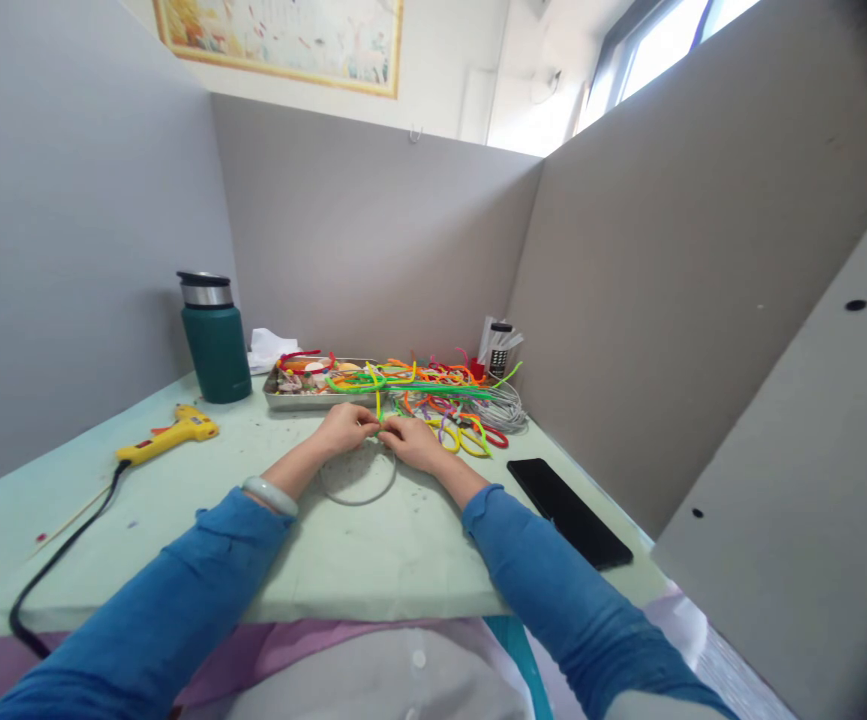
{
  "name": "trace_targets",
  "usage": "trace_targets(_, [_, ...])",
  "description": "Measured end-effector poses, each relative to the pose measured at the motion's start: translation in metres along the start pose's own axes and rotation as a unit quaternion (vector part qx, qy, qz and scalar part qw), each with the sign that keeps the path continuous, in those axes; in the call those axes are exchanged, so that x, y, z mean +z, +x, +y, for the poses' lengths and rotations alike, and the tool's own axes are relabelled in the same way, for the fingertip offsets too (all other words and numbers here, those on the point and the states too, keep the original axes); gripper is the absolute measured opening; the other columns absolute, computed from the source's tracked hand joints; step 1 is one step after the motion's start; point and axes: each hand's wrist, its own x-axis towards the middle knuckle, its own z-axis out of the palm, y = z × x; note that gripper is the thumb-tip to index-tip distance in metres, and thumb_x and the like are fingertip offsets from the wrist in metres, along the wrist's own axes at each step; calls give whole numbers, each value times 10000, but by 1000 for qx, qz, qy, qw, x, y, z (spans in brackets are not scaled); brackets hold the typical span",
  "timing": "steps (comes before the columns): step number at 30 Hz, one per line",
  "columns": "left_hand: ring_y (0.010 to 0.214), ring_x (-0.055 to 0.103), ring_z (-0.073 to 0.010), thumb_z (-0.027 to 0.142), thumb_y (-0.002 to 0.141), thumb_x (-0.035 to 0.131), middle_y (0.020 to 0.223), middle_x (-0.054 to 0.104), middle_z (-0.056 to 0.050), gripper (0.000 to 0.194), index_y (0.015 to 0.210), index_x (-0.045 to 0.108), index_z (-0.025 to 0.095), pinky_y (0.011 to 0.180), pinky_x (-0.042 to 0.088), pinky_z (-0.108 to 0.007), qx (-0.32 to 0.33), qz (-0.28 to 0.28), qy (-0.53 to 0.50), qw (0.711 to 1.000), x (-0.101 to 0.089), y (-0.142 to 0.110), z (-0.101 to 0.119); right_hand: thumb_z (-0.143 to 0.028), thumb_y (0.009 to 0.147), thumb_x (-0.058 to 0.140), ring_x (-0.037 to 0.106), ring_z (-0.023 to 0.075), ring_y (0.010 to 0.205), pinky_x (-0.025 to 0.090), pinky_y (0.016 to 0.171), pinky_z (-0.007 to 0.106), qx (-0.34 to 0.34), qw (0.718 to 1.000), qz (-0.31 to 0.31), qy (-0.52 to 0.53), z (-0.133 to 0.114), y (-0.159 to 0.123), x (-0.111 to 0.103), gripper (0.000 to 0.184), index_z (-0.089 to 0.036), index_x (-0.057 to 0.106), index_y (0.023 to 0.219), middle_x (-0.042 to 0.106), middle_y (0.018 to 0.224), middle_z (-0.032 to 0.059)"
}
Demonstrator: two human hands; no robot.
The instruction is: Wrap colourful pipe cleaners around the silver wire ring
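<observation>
My left hand [347, 428] and my right hand [412, 442] meet over the middle of the table, fingertips pinched close together. Between them is a pipe cleaner [378, 405], its yellow end sticking up and a bit of green at the fingertips. A thin grey hoop [362, 502] curves down from beneath both hands toward me; its upper part is hidden by the fingers. How the pipe cleaner and hoop join cannot be made out. Just beyond the hands lies a tangled heap of coloured pipe cleaners [433, 388].
A metal tray [313, 402] of small parts stands behind my left hand. To the left are a green bottle [215, 345] and a yellow glue gun [170, 436] with a black cord. A black phone [569, 512] lies right. Grey partitions [373, 230] enclose the table.
</observation>
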Motion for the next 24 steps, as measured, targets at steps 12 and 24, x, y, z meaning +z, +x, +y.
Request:
trace_targets(12, [602, 562, -144, 282, 645, 547, 712, 677, -38, 282, 840, 704, 152, 564, 401, -219, 41, -2, 47, 998, 1, 4, -4, -316, 829, 472, 484, 109, 637, 291, 573, 207, -2, 1000, 14, 12, 9, 1, 5, 198, -184, 618, 837, 591, 709, -2])
trace_targets(24, [654, 577, -143, 325, 682, 551, 755, 691, -46, 292, 855, 706, 147, 589, 382, -213, 53, -1, 102, 993, 0, 1, 0, -305, 831, 469, 478, 108, 637, 295, 580, 206, 5, 1000, 9, 5, 8, 2, 4, 201, -186, 630, 839, 603, 715, -1])
